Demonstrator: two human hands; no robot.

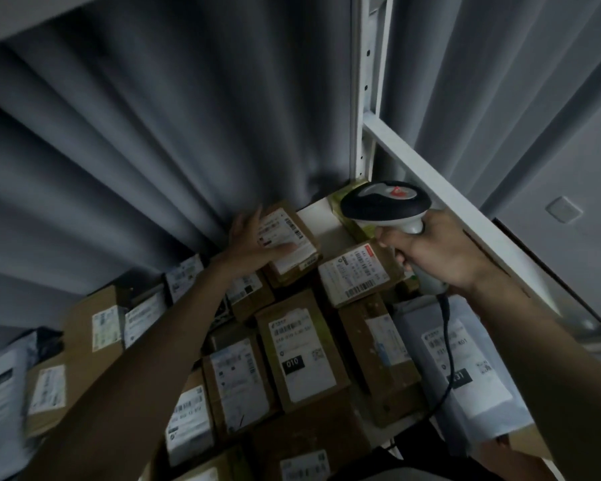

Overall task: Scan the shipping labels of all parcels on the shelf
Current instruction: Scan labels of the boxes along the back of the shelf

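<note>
Several cardboard parcels with white shipping labels cover the shelf [321, 220]. My left hand [254, 243] rests with straight fingers on the far parcel [297, 249] at the back, thumb lying across its label. My right hand [434, 249] grips the handle of a black and grey barcode scanner [384, 203], held above the back right of the shelf with its head towards the far parcel. The scanner's cable [446, 345] hangs down over a grey poly bag [465, 373]. Beside the far parcel lies another labelled box [356, 274].
A grey curtain [174, 133] hangs behind the shelf. A white shelf upright [366, 88] and a slanting white rail [441, 189] stand at the right. A box marked 010 [301, 348] lies mid-shelf. Grey bags [0, 387] lie at the far left.
</note>
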